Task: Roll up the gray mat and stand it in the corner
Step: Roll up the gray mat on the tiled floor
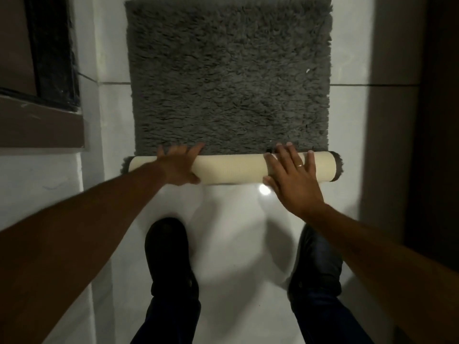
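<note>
Gray mat (229,78), 1 roll started w/ 2 hands flat, fingers spread: left hand (180,163), right hand (294,176).

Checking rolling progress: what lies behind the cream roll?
Behind the roll, the gray mat lies flat on the white floor; the floor beneath is covered.

One view only, worn on the person's head, looking steeply down and forward over the white tiled floor (231,232). The gray mat (228,70) serves as landmark: it fills the upper middle, running out past the top edge. Just nearer the camera than its rolled end, both forearms reach in from the lower corners. Nearest of all, below the mat, two dark shoes (171,254) sit close under the lens.
</note>
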### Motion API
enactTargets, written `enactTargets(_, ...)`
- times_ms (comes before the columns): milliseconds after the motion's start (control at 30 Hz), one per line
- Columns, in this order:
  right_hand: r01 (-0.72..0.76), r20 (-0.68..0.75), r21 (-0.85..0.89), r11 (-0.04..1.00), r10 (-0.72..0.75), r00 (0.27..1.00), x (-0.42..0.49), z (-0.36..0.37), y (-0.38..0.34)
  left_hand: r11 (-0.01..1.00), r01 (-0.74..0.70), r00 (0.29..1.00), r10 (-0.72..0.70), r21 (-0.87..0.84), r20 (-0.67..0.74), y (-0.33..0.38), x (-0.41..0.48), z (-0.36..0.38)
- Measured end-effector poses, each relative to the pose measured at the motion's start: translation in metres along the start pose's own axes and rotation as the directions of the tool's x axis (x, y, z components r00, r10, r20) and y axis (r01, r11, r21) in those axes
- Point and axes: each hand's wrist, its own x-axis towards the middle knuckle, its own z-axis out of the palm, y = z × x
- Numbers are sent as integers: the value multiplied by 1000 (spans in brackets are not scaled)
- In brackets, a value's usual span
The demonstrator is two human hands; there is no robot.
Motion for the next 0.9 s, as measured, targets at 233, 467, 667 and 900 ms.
enactTargets(233, -215, -38, 63, 975, 217, 975, 82, -24, 13, 998, -20, 786, 52, 59, -616, 16, -24, 33)
enactTargets(467, -3, -16, -97, 995, 1, 1000, 83, -35, 17, 985, 108, 902, -40, 136, -431, 13, 26, -21)
enactTargets(667, 94, -3, -125, 988, -95, 995, 84, -34, 28, 986, 21, 871, 63, 166, -487, 8, 14, -13)
enactTargets(900, 145, 415, 19, 989, -140, 899, 42, -30, 31, 994, -75, 984, 87, -77, 157, 8, -6, 12)
